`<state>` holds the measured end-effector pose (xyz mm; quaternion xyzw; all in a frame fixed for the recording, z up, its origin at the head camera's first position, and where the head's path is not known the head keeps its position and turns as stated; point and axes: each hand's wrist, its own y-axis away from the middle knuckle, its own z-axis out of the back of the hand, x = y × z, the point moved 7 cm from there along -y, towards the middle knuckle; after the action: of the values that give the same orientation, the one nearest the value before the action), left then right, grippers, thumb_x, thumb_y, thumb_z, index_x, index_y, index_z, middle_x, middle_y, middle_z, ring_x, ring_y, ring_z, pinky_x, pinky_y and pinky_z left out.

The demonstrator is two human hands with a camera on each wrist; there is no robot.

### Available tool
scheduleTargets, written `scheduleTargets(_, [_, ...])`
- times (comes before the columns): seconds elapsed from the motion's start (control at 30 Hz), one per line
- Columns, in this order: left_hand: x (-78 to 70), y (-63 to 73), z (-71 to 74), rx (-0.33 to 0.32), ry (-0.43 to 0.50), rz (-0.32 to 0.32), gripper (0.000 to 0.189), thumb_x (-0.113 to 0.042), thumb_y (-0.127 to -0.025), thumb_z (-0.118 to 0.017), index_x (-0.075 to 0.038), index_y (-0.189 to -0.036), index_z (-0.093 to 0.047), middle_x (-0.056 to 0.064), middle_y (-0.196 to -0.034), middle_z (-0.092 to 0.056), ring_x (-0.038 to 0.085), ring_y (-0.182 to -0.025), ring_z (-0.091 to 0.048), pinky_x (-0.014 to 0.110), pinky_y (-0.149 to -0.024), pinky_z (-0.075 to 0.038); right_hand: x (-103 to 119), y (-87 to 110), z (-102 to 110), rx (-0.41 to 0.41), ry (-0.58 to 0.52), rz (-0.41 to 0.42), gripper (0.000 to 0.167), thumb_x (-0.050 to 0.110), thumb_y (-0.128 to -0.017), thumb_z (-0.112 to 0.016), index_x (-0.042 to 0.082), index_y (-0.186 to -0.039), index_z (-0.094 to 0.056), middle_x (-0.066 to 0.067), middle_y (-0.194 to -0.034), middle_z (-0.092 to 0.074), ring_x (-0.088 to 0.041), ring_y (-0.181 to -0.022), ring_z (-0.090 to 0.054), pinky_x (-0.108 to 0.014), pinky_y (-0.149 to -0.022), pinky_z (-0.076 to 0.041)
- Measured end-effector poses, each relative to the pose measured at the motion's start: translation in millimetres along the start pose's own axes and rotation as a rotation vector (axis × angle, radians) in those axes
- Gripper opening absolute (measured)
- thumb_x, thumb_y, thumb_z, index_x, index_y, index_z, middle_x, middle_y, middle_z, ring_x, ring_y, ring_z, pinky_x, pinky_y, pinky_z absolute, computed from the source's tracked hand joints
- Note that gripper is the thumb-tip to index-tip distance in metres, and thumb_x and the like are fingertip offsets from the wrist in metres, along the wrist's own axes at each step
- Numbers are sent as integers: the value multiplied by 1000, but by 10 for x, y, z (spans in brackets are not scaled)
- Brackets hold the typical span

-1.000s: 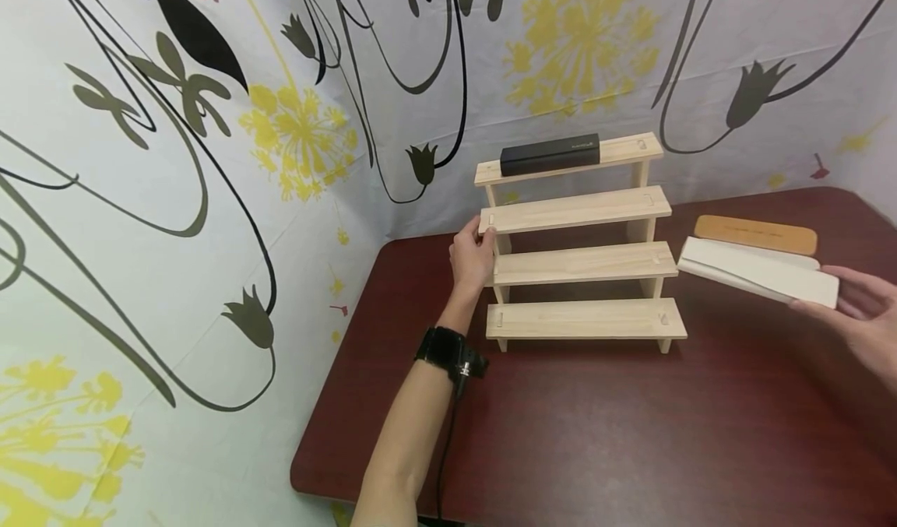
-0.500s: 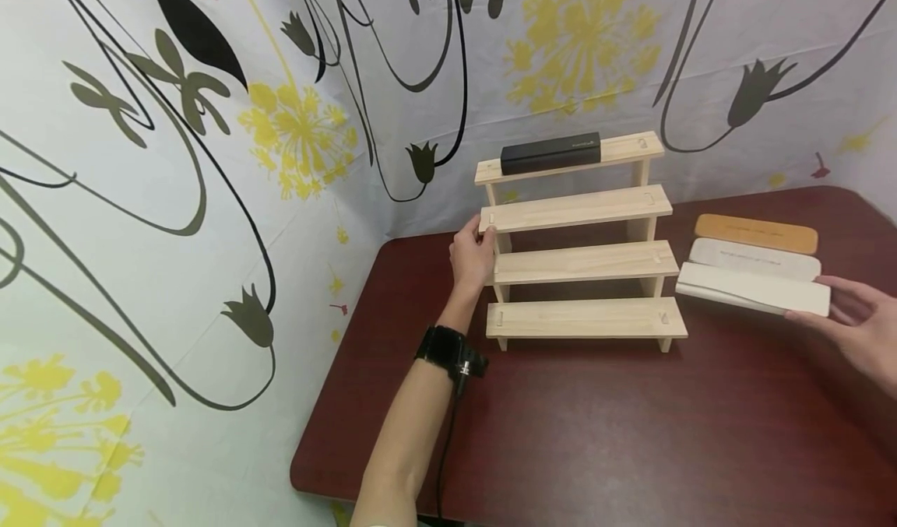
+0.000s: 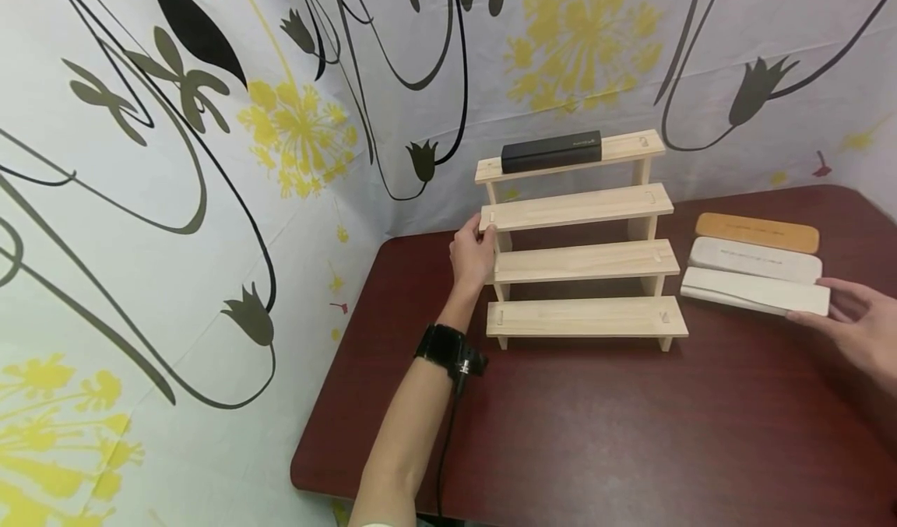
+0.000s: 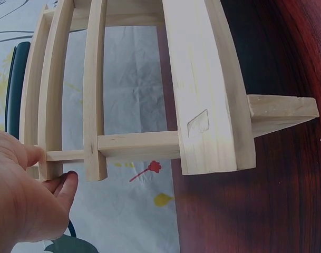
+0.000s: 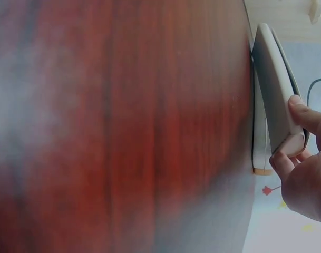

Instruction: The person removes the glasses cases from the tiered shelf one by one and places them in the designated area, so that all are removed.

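A four-step stand of pale wood (image 3: 585, 264) rises on the dark red table. My left hand (image 3: 472, 254) grips the left end of its second shelf from the top, the thumb on the board's edge in the left wrist view (image 4: 28, 195). Over at the right, my right hand (image 3: 862, 328) pinches the right end of a slim white glasses case (image 3: 753, 290) with a flap lid. In the right wrist view the thumb lies on one side of that case (image 5: 276, 79), fingertips on the other. It is close over the table, in front of a second white case (image 3: 757, 259).
A tan case (image 3: 757, 232) lies behind the white ones. On the stand's top shelf sits a black case (image 3: 551, 152), toward the left. Patterned cloth (image 3: 420, 60) hangs behind the table (image 3: 596, 426) and along its left side. A cable (image 3: 448, 449) trails from the left wrist.
My right hand has brought the white case down and toward me, uncovering the lettered white case behind it. My left hand stays on the shelf end.
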<state>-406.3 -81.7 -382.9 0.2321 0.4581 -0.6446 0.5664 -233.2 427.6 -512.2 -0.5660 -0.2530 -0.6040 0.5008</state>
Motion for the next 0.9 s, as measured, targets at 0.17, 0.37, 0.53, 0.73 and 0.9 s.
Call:
scheduleTargets(0.17, [-2, -2, -5, 5, -2, 0, 48, -25, -110, -62, -10, -156, -56, 11, -136, -72, 25, -115, -73, 42, -99, -57, -83, 2, 6, 23, 108, -86, 65, 5, -96, -79, 44, -138, -49, -8, -166, -31, 22, -118, -42, 2, -82, -38])
scheduleTargets(0.37, [-12, -1, -2, 5, -1, 0, 49, -24, -110, -62, -9, -156, -55, 11, -137, -71, 25, -116, -72, 42, -99, -57, -70, -24, 10, 66, 177, -118, 69, 10, -97, -80, 15, -158, -48, -24, -160, -31, 31, -102, -40, 2, -75, -41])
scheduleTargets(0.53, [1, -3, -3, 3, -5, 5, 49, -24, -110, -62, -9, -156, -55, 11, -138, -70, 25, -117, -72, 42, -100, -57, -30, -20, 7, 97, 389, -147, 84, 20, -101, -76, -17, -158, -28, -50, -147, -32, -5, -137, -38, 1, -65, -36])
scheduleTargets(0.73, [11, -6, -1, -1, -6, -1, 48, -25, -110, -63, -10, -155, -57, 10, -135, -72, 25, -115, -73, 42, -97, -58, -37, -67, -1, 104, 452, -122, 78, 17, -100, -75, -21, -153, -32, -53, -142, -34, -34, -142, -40, 1, -63, -32])
scheduleTargets(0.9, [11, -8, 1, -4, -5, -3, 48, -25, -110, -63, -10, -155, -57, 10, -135, -72, 25, -115, -73, 43, -97, -58, -40, -103, -4, 113, 512, -126, 75, 16, -99, -75, -23, -150, -35, -53, -140, -36, -69, -129, -42, -3, -59, -29])
